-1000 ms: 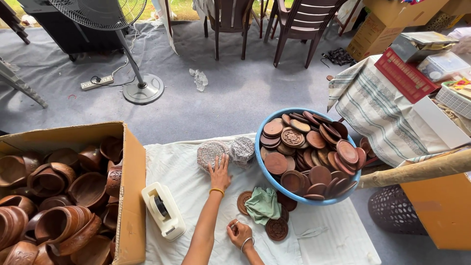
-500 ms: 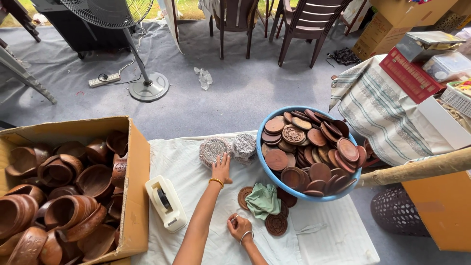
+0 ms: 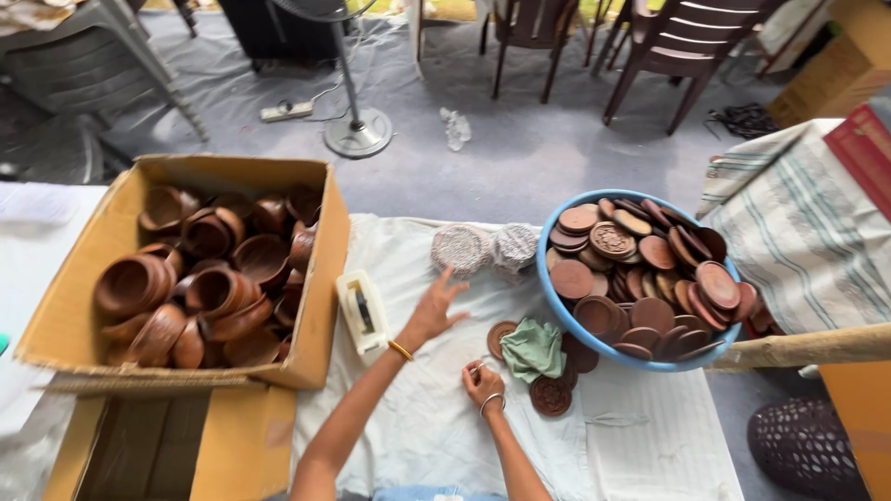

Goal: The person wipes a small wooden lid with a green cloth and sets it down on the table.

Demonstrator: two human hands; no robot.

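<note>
Head view showed the left hand [image 3: 432,309] spread flat on the cloth [image 3: 418,427], steadying; the right hand [image 3: 483,382] pinched something small.

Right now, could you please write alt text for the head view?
Two bare hands rest on a white cloth: left hand spread flat, right hand curled, between a cardboard box of brown bowls and a blue basin of brown lids.

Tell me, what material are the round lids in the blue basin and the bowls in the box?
Round lids: probably fired clay or wood, matte reddish-brown, some with carved patterns. Bowls: same brown, slightly glossy, likely clay. Blue basin: smooth plastic. Box: corrugated cardboard.
</note>
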